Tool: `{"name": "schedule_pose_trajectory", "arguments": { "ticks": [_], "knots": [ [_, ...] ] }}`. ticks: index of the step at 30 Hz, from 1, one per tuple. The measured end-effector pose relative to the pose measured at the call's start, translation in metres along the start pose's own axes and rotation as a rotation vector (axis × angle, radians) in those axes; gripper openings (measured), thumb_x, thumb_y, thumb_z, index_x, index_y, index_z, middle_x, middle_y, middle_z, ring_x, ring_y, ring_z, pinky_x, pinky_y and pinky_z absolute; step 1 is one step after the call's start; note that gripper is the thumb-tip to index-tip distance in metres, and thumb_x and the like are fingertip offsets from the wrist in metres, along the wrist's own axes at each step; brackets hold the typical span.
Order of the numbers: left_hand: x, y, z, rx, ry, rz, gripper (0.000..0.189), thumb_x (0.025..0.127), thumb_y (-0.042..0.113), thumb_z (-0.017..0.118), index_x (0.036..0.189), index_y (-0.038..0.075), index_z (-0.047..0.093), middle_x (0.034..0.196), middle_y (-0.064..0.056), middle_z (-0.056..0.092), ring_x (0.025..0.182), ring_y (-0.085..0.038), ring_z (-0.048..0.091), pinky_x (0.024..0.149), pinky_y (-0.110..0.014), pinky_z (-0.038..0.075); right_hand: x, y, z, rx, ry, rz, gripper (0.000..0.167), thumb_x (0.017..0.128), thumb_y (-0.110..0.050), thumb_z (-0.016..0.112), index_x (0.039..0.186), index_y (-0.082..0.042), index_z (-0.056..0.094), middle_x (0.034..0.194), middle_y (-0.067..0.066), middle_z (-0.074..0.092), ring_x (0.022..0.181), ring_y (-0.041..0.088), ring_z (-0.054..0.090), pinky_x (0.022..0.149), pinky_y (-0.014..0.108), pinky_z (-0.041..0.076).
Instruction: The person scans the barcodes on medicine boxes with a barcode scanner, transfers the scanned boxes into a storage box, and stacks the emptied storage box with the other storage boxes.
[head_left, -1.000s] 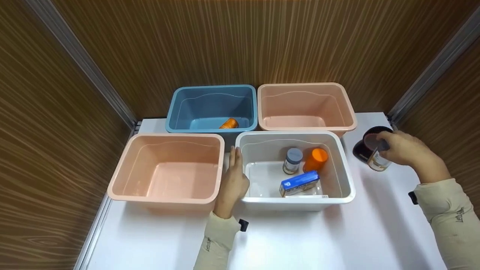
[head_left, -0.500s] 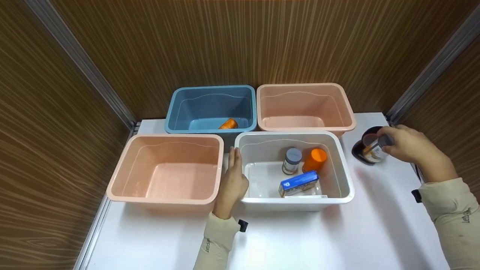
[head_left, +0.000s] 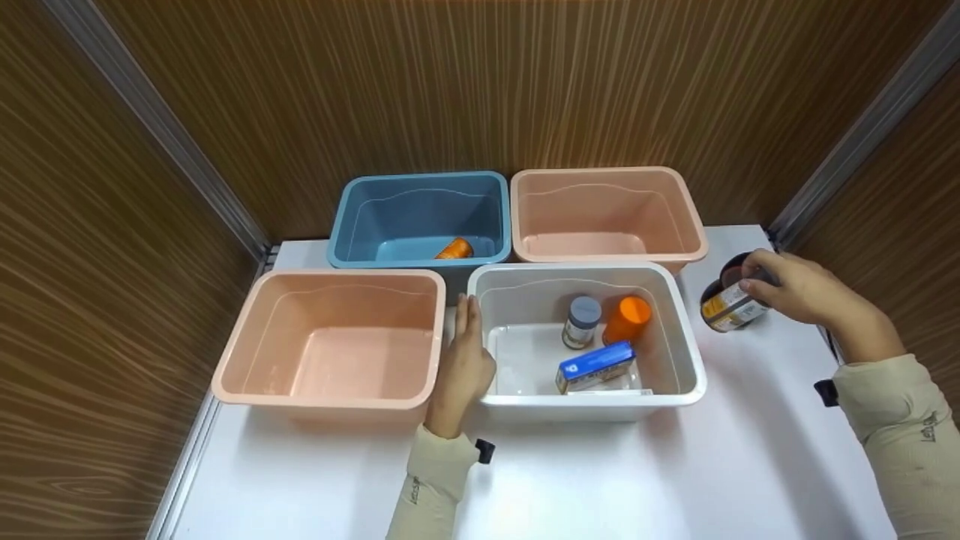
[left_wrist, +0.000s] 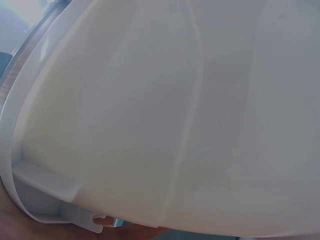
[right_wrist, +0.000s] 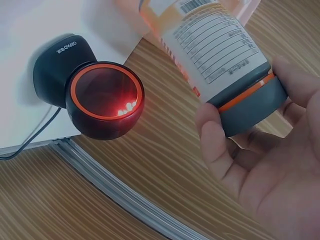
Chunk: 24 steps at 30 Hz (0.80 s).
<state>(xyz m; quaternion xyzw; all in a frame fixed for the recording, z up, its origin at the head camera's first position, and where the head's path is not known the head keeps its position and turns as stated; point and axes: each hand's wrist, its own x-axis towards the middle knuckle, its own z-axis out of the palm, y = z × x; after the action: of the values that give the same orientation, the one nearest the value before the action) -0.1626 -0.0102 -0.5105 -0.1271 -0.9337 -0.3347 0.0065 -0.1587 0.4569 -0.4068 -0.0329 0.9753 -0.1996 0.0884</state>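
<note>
At the right side of the table my right hand (head_left: 814, 292) grips a supplement bottle (head_left: 733, 306) by its dark grey lid, tilted with its base down and to the left. The right wrist view shows the bottle's printed label (right_wrist: 215, 47), with a barcode near its base. Close beside it, a black barcode scanner (right_wrist: 105, 97) with an orange ring glows red. My left hand (head_left: 463, 367) lies against the left wall of the white bin (head_left: 585, 402), fingers extended. In the left wrist view the bin's side fills most of the picture.
Inside the white bin are a grey-capped bottle (head_left: 582, 322), an orange-capped bottle (head_left: 628, 319) and a blue box (head_left: 598, 364). Around it stand a blue bin (head_left: 420, 264) holding an orange item (head_left: 455, 248), and two pink bins, left (head_left: 330, 401) and back right (head_left: 611, 174).
The bottle in my right hand has shifted left in front of the scanner and turned, so a yellow part of its label now shows. My left hand stays at the white bin.
</note>
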Motion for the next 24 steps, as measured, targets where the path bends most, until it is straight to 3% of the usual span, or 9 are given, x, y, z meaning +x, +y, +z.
{"name": "schedule_pose_trajectory", "arguments": {
  "ticks": [6, 12, 15, 24],
  "knots": [
    [-0.0004, 0.0006, -0.001, -0.007, -0.004, 0.002, 0.072, 0.093, -0.007, 0.046, 0.159, -0.002, 0.018, 0.167, -0.019, 0.007, 0.139, -0.032, 0.039, 0.063, -0.03, 0.045, 0.0012, -0.0024, -0.0006, 0.003, 0.025, -0.024, 0.044, 0.097, -0.014, 0.062, 0.134, 0.007, 0.051, 0.121, 0.038, 0.05, 0.111, 0.054, 0.049, 0.085, 0.069, 0.042],
    [-0.0013, 0.0009, -0.0022, -0.032, -0.005, -0.001, 0.073, 0.093, -0.007, 0.046, 0.16, -0.002, 0.017, 0.167, -0.018, 0.007, 0.135, -0.033, 0.045, 0.066, -0.032, 0.046, 0.0016, -0.003, 0.0032, 0.025, 0.109, -0.146, 0.048, 0.087, 0.003, 0.068, 0.133, 0.008, 0.053, 0.113, 0.037, 0.053, 0.103, 0.05, 0.052, 0.079, 0.063, 0.042],
    [-0.0012, 0.0007, -0.0022, -0.033, -0.003, 0.0, 0.073, 0.093, -0.007, 0.046, 0.16, -0.002, 0.017, 0.167, -0.019, 0.007, 0.134, -0.033, 0.045, 0.067, -0.033, 0.047, 0.002, -0.0024, 0.0044, 0.013, 0.131, -0.172, 0.048, 0.088, 0.004, 0.069, 0.132, 0.008, 0.053, 0.113, 0.037, 0.054, 0.1, 0.049, 0.054, 0.078, 0.062, 0.042],
    [-0.0005, 0.0012, -0.0014, -0.022, -0.009, -0.008, 0.072, 0.094, -0.006, 0.045, 0.16, -0.002, 0.017, 0.167, -0.019, 0.007, 0.139, -0.032, 0.041, 0.07, -0.033, 0.048, 0.0054, -0.0043, 0.0032, 0.008, 0.065, -0.08, 0.032, 0.091, -0.007, 0.067, 0.121, -0.002, 0.057, 0.118, 0.033, 0.049, 0.104, 0.05, 0.051, 0.077, 0.064, 0.044]
  ]
}}
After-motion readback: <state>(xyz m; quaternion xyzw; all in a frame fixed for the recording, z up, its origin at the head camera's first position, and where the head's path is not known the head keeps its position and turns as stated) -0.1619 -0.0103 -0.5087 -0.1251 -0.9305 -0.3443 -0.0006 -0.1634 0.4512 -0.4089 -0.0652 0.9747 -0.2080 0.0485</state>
